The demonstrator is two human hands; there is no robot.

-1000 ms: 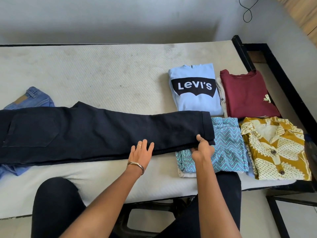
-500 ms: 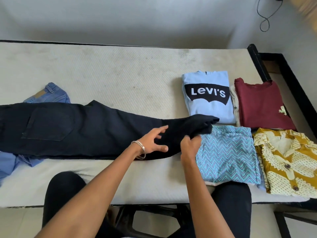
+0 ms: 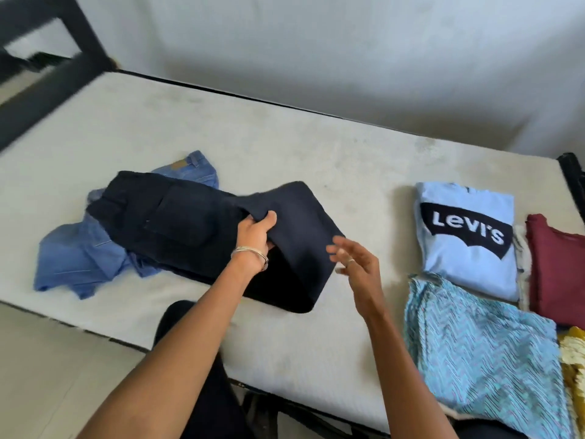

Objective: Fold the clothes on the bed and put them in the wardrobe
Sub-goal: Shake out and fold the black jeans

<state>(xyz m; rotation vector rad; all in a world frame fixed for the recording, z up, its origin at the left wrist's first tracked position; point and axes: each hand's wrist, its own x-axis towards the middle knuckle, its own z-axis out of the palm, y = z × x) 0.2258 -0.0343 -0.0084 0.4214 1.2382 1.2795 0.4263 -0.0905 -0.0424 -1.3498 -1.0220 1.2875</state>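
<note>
Bare forearms, sleeveless to the frame's lower edge, with dark trousers below.
Thin silver-coloured bangle (image 3: 250, 256) circling the wrist of the left hand (image 3: 254, 237), left of centre; narrow ring (image 3: 349, 263) on one finger of the right hand (image 3: 356, 264), just right of centre. Black trouser legs (image 3: 202, 391) visible between and under the arms at lower centre.

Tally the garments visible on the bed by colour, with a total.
Dark navy: 1, trousers
Blue denim: 1, jeans
Light blue: 1, Levi's top
Maroon: 1, top
Turquoise zigzag: 1
Mustard: 1, shirt
Total: 6
</note>
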